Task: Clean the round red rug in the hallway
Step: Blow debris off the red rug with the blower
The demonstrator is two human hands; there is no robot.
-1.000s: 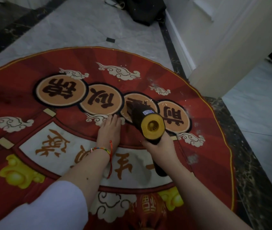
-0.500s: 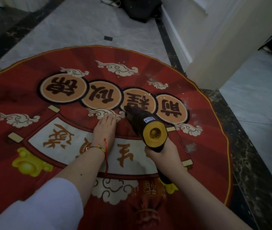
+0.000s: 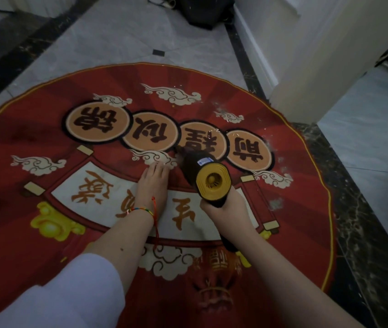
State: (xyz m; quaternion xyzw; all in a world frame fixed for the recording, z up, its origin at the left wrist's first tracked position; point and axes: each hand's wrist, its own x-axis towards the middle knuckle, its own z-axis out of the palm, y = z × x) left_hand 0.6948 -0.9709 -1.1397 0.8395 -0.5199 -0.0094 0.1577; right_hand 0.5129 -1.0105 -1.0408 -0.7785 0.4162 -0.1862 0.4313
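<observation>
Head view, single entry.

Item: round red rug, flat on the marble floor, filling most of the view; short pile, printed clouds, tan discs with characters, a pale scroll panel.

Left hand: fingers straight, palm pressed flat on the rug near its middle. Woven bracelet at the wrist.

Right hand: wrapped round the grip of a handheld blower; dark barrel, yellow ribbed rear cap, nozzle low over the rug just right of the left fingertips.

Pale dust and lint scattered along the rug's right side.

Risks, as judged: debris may only shift onto the dark floor border or settle back on the pile; the rug may lift or creep if the palm eases; dust may blow toward the black bag at the far wall.
</observation>
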